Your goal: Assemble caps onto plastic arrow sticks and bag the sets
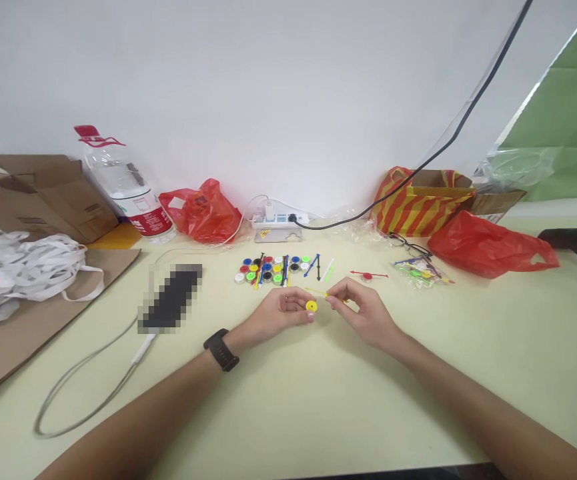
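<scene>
My left hand (285,309), with a black watch on the wrist, pinches a small round yellow disc (311,306) that has a hole or hub in its middle. Close beside it, my right hand (361,308) is closed on a thin yellow arrow (317,291), whose tip points toward the disc; the two look apart. Behind my hands lie several round pieces (267,276) in red, blue, green, white, yellow and black, with coloured arrows (287,270) across some of them. A red arrow on a red disc (367,276) rests to the right.
A clear bag of coloured parts (424,272) lies right, near a red plastic bag (488,250) and a striped bag (418,203). A power strip (281,219) stands by the wall. Left are a blurred dark device (173,300) on a cable, a large bottle (141,203) and white straps (48,263).
</scene>
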A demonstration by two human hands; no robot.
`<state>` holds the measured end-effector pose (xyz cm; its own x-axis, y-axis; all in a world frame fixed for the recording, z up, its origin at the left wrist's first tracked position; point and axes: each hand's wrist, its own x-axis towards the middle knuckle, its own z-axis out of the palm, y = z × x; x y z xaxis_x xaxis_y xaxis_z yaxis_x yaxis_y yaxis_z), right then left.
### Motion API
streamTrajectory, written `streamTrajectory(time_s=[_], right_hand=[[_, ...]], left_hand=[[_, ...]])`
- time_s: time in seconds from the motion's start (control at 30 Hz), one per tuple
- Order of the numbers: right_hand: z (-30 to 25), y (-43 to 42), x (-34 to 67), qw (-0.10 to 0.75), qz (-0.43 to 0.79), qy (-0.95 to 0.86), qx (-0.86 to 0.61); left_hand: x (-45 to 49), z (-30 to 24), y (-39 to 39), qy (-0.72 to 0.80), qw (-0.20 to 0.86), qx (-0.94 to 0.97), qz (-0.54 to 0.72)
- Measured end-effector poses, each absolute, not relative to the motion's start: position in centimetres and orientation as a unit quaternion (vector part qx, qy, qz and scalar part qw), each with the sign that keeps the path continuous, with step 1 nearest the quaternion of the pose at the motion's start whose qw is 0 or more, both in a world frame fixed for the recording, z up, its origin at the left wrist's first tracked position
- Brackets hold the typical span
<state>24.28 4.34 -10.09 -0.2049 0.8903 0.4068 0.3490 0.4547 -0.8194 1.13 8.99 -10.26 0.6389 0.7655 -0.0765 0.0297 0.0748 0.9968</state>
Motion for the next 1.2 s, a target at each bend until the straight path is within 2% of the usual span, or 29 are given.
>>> streamTrajectory(time_s=[0.13,0.43,0.77,0.93,1.07,1.2], right_hand=[[-10.8,3.8,23.6,0.434,0.263,-0.767,-0.393],[-11.4,4.1,23.6,0.461,0.203,-0.804,-0.317],[-11.7,3.9,23.6,0.446,0.163,-0.83,-0.293],[-10.6,3.7,23.6,0.458,0.214,-0.8,-0.325],[-10.1,4.0,23.8,0.437,0.315,-0.744,-0.395],[-10.3,4.3,23.9,0.412,0.403,-0.709,-0.405]], left_hand=[[1.2,-10.1,8.8,0.309,0.668,0.625,0.262],[1.1,-9.7,8.7,0.305,0.641,0.66,0.248],[1.0,-9.2,8.6,0.292,0.629,0.674,0.254],[1.1,-8.9,8.4,0.298,0.63,0.665,0.268],[1.1,-9.2,8.3,0.325,0.586,0.678,0.302],[1.1,-9.7,8.3,0.333,0.548,0.688,0.339]])
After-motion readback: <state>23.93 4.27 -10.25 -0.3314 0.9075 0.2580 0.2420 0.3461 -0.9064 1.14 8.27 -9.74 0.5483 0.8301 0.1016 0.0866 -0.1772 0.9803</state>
